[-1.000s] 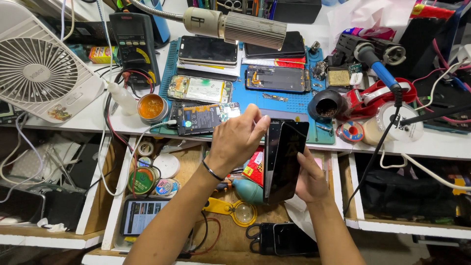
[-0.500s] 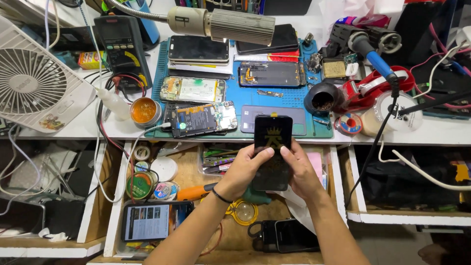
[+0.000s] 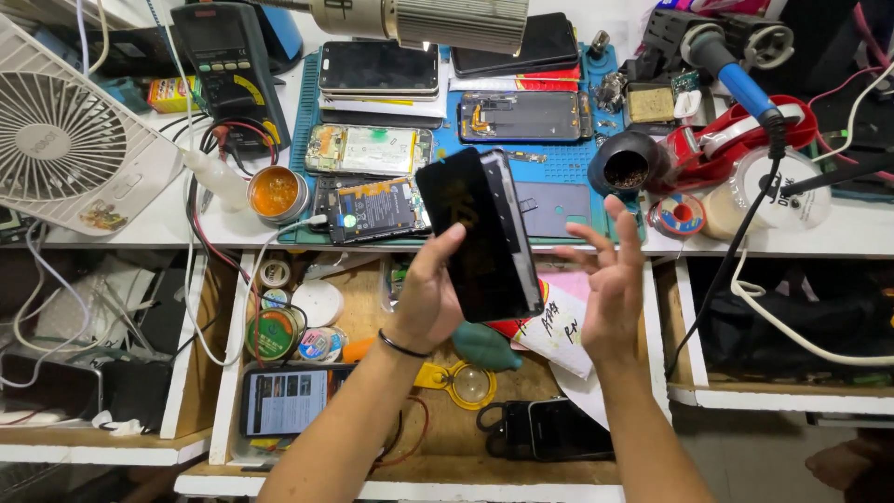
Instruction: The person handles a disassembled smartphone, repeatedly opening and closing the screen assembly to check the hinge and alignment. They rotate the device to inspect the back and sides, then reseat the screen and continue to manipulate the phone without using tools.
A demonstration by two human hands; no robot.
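Left hand [image 3: 430,303] grips phone [image 3: 480,233]; right hand [image 3: 610,279] open beside it.
Phone held tilted above the drawer [image 3: 438,428], between both hands — right fingers spread, holding nothing, just off its edge. Looks light, stiff, glass-faced: slippery, likely fragile — best pinched by the long side edges.

Phone repair workshop. White tabletop [image 3: 140,228] crowded: blue silicone work mat [image 3: 568,168] carrying opened smartphones with bare batteries and boards [image 3: 371,149]; black digital multimeter [image 3: 223,70]; blue-handled soldering iron [image 3: 740,79]; round tin of amber flux [image 3: 277,193]; solder wire spool [image 3: 677,214]; small white desk fan [image 3: 70,140]. Open wooden drawer [image 3: 438,419] below holds tape rolls, yellow magnifier [image 3: 463,382], more phones.
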